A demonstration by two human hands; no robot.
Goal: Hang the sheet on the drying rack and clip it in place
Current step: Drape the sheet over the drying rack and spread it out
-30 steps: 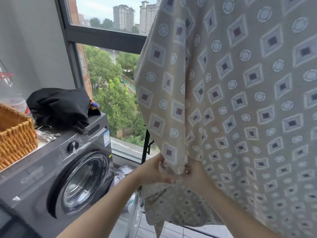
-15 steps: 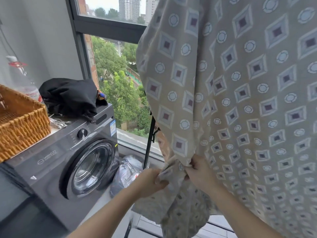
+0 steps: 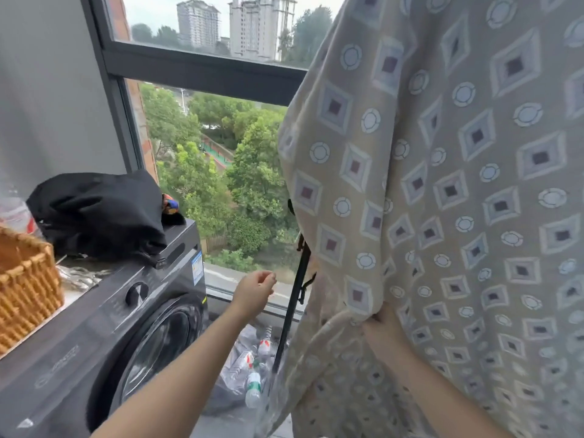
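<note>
A beige sheet (image 3: 442, 184) patterned with diamonds and circles hangs down the right half of the view from above the frame. A black leg of the drying rack (image 3: 292, 308) shows at the sheet's left edge. My right hand (image 3: 384, 335) pinches the sheet's lower edge, partly tucked under the cloth. My left hand (image 3: 254, 290) hovers to the left of the rack leg, apart from the sheet, fingers loosely curled and holding nothing. No clips are visible.
A grey washing machine (image 3: 104, 336) stands at the left with a wicker basket (image 3: 25, 279), a black garment (image 3: 98, 213) and a plastic bottle (image 3: 14, 213) on top. A clear bag of bottles (image 3: 246, 365) lies on the floor below the window (image 3: 205, 71).
My left hand let go of the sheet's edge and moved up and left, away from it. My right hand keeps its hold. The view shifted left and up.
</note>
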